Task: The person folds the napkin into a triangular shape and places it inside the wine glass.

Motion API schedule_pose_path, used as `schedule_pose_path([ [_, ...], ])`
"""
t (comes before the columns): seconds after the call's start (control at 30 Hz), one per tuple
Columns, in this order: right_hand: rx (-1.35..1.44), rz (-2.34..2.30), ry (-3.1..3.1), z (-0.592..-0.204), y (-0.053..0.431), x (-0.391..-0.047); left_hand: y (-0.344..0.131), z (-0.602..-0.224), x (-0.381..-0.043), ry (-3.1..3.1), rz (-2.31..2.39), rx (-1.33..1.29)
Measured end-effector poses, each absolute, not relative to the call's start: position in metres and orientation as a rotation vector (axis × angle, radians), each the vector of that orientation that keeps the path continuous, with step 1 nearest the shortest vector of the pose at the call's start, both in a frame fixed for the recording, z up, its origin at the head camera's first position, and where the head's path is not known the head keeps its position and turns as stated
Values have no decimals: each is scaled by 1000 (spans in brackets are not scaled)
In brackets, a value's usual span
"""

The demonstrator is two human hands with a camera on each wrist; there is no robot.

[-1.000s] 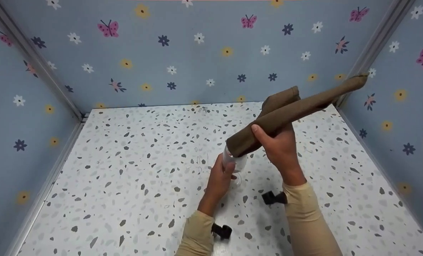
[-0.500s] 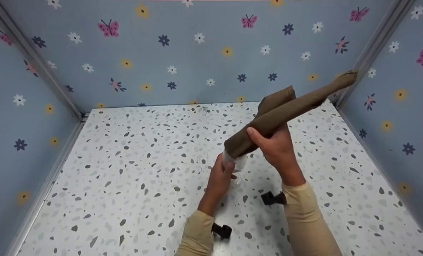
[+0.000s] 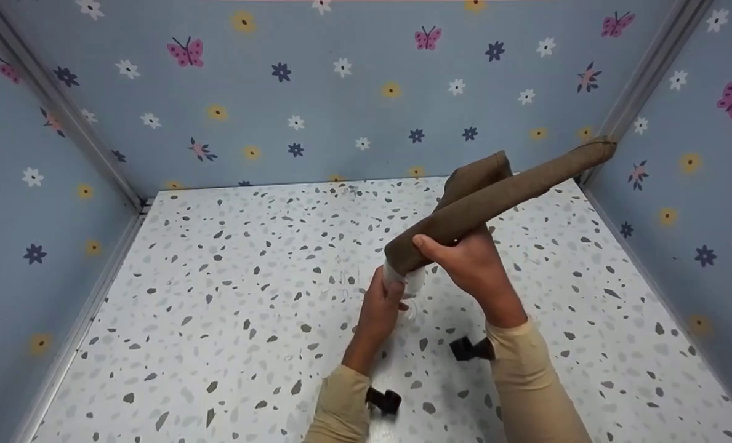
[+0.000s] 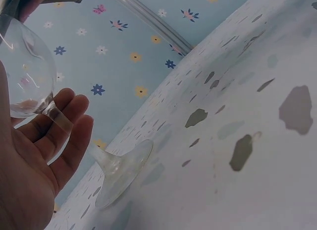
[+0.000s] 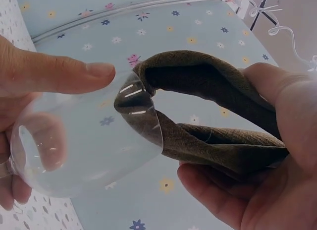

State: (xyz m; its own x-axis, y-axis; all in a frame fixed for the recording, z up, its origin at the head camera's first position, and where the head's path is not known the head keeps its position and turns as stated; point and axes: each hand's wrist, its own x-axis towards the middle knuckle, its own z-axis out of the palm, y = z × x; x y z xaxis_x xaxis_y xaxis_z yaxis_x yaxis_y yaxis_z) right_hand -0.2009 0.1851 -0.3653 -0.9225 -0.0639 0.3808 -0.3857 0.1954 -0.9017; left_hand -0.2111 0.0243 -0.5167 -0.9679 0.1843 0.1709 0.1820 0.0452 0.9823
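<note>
A clear wine glass (image 5: 84, 145) is tilted in my left hand (image 3: 379, 311), whose thumb lies along the bowl. In the left wrist view, fingers (image 4: 69, 136) curl behind the stem, and the round foot (image 4: 124, 173) sits low by the tabletop. My right hand (image 3: 476, 267) grips a folded dark brown cloth (image 3: 464, 212), thumb on top. The cloth's near end is tucked just inside the glass rim, as the right wrist view shows. From there it bends in a loop back to the right palm. Its long tail sticks out up and to the right.
Beneath both hands spreads a white table (image 3: 249, 246) with a grey speckled pattern. Blue panels (image 3: 341, 92) printed with flowers and butterflies close off the back and sides. Black camera mounts (image 3: 464, 349) stick out from both sleeves.
My right hand has slid down and left toward the glass, and the cloth's far tip has shifted left with it. The left hand and glass stay nearly in place.
</note>
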Motion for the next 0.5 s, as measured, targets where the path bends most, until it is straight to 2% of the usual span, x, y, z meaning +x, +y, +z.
schedule_pose_path([
  [0.3,395,1809,-2268,-367,172,-195,22,-491,-197,2272,2140,417],
  [0.5,367,1796,-2244,-369,169,-194,24,-511,-208,2281,2153,420],
])
